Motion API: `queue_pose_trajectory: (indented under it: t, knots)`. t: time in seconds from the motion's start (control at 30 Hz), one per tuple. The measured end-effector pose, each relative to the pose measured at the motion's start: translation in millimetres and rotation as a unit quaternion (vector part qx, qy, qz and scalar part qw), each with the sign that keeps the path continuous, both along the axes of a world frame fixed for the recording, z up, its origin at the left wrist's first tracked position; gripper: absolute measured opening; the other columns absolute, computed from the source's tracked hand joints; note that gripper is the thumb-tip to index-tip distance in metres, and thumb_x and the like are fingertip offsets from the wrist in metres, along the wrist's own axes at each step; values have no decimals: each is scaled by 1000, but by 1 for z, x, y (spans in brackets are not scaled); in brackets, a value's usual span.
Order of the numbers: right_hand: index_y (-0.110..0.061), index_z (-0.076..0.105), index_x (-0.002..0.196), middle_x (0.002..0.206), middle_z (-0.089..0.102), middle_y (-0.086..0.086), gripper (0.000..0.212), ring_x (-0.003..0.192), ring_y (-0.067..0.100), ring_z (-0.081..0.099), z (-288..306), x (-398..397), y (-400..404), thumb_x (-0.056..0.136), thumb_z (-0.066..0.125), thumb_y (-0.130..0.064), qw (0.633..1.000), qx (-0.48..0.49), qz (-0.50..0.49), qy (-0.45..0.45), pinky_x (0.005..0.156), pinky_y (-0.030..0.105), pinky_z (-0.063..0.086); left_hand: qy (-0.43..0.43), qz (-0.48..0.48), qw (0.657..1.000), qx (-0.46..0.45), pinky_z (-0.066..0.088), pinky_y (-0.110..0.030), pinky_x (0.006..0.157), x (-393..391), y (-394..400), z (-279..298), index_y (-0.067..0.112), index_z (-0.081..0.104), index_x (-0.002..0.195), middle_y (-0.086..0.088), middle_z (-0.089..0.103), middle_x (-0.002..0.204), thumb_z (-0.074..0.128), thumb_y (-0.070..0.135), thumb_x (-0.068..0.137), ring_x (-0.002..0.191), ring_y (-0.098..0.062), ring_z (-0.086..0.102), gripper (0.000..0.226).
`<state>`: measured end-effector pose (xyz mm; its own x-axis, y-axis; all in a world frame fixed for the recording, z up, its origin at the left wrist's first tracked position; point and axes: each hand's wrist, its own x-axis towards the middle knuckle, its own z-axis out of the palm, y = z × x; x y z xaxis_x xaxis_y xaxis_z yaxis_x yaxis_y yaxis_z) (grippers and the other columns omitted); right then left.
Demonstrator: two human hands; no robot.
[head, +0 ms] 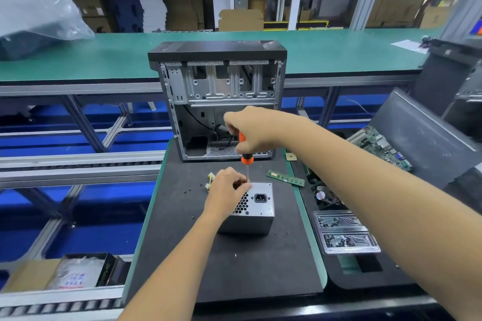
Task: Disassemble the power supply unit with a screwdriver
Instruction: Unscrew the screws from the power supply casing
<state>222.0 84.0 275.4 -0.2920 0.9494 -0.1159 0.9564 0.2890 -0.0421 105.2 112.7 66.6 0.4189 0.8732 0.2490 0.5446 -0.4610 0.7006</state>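
Note:
A grey metal power supply unit [257,212] stands on the black mat [234,263], its top face showing a honeycomb vent and a black power socket. My left hand [226,191] grips the unit's top left part, fingers curled over its far edge. My right hand [251,129] holds the orange and black screwdriver [246,156] upright from above. The thin shaft points down to the unit's far edge, right by my left fingertips. The tip is hidden behind those fingers. Yellow wires [210,179] stick out behind the unit on the left.
An open, empty computer case [219,96] stands behind the unit. Small black screws [187,191] lie on the mat to the left. A green memory stick [285,178], a fan [324,197], a motherboard [380,146] and a clear plastic tray [344,234] sit on the right.

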Motion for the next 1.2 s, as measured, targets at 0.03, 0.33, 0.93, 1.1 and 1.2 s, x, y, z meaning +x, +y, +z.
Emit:
queue_pose_trajectory:
  t: [0.03,0.33,0.93,1.1,1.2]
  knots:
    - [-17,44,95,79,50,-5,27,68,13,46,0,0,0,82,67,-16,999,-13,21,23,54,28,34,-1,0,1000,-4,35,-15,67,0,0,0,27,65,71,12,58,80,71,28,81,83,-6,50,12]
    - [-17,44,109,81,45,2,34,73,23,46,3,-6,-5,97,43,-48,990,35,-43,-130,49,31,27,6,4,1000,-6,34,-14,68,0,-1,2,28,68,76,13,55,78,70,31,82,83,-7,49,7]
    - [-7,49,95,77,48,7,23,63,21,43,1,-8,-2,101,38,-27,997,12,-53,-56,49,30,27,11,3,1000,-7,32,-12,66,0,-3,4,27,68,78,9,57,80,69,31,83,83,-7,47,7]
    - [-13,54,98,81,54,-4,22,72,14,50,8,2,-7,78,58,-5,996,-50,-27,69,57,28,41,7,0,1000,-4,33,-16,67,-1,-2,4,28,68,76,8,56,79,69,31,83,82,-8,47,8]
    - [-11,56,92,87,60,2,16,78,20,54,4,1,-7,77,59,-11,992,-31,-40,120,66,34,47,12,1,1000,0,35,-20,68,0,-2,3,27,68,75,8,56,78,69,31,83,82,-9,47,9]
